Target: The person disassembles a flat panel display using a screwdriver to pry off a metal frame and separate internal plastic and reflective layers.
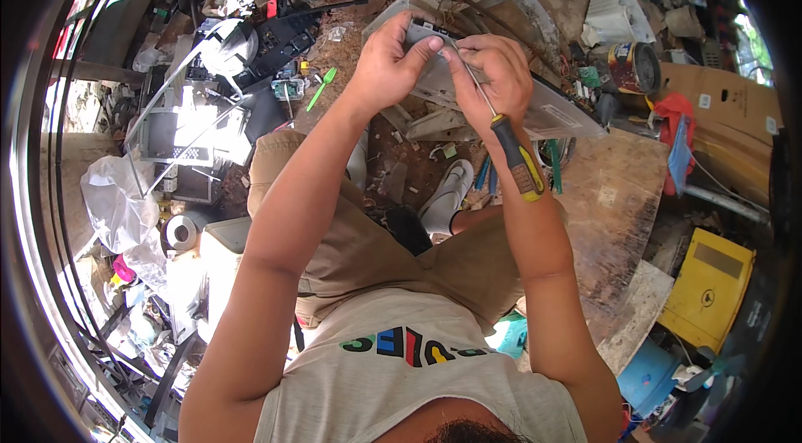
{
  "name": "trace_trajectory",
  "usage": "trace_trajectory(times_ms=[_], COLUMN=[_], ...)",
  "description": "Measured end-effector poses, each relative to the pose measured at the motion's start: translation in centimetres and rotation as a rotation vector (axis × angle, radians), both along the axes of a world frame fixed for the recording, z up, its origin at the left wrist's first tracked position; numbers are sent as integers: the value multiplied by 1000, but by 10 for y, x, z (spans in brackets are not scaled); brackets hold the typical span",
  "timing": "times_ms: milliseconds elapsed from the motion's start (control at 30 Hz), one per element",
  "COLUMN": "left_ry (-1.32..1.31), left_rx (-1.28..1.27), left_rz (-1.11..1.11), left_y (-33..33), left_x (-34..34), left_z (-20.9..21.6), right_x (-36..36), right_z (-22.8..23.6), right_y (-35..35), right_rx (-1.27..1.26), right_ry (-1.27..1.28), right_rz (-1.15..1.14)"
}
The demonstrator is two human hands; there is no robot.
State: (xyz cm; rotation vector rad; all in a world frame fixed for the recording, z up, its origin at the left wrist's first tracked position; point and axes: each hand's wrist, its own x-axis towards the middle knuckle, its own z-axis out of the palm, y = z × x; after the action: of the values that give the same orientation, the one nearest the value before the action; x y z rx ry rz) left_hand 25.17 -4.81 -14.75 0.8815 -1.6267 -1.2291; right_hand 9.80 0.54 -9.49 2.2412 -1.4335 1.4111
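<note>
A flat grey metal-backed panel [547,113] with a dark edge, perhaps part of a screen, stretches away from my hands toward the right. At its upper left corner my left hand [391,65] is closed, thumb on the near face and fingers behind. My right hand [494,79] is closed beside it, with the shaft of a screwdriver between the fingers and the fingertips at the panel's edge. The screwdriver's black and yellow handle [519,157] points back along my right forearm. Its tip is hidden near my fingers.
Scrap parts and clear plastic [125,201] crowd the left side. A green plastic fork [321,89] lies beyond my left forearm. On the right are a wooden board [618,201], a yellow case [706,288], a cardboard box [718,109] and a round can [633,67].
</note>
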Motion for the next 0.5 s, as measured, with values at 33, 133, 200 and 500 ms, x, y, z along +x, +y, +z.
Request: trace_trajectory(times_ms=[33,133,200,500], left_ry=[-3,-5,10,6], left_rx=[-6,-17,-15,-99], left_rz=[6,13,-7,15], left_y=[1,1,-1,4], left_x=[0,0,-1,-1], left_z=[1,1,-2,2], right_x=[0,0,-1,-2], right_z=[1,1,2,-11], right_y=[0,-3,-3,-4], right_rx=[7,10,-17,-233], right_ry=[2,34,88,202], right_rz=[5,-3,0,43])
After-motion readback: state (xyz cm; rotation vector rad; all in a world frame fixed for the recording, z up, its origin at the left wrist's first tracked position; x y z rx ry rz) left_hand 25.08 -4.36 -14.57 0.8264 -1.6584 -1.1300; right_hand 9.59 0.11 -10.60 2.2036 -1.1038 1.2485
